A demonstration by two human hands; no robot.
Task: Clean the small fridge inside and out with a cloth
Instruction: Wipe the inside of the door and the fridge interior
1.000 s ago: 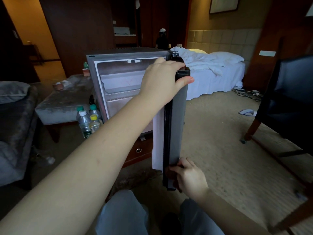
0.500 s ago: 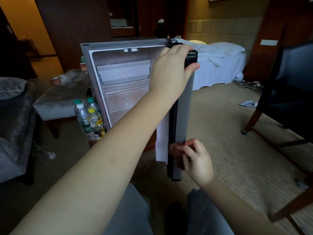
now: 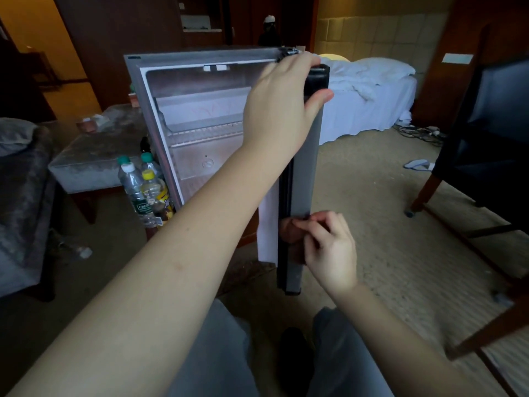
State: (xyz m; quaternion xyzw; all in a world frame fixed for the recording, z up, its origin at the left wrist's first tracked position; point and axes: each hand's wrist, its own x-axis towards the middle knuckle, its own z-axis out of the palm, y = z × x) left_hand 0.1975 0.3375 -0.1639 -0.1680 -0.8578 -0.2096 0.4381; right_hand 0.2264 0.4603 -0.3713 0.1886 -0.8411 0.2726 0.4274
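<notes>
Right hand (image 3: 329,247) higher on door (image 3: 307,167) edge, maybe pinching cloth (image 3: 289,232).

Under my left hand (image 3: 283,107), the fridge door (image 3: 307,173) shows a glossy black plastic cap (image 3: 318,78) above a matt grey, metal-looking skin. The inner liner (image 3: 200,110) is smooth white plastic; clear plastic bottles (image 3: 138,193) stand on rough carpet (image 3: 372,224).

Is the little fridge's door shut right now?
No, the fridge door stands open, the left hand gripping its top edge, and the wire shelf inside shows.
</notes>
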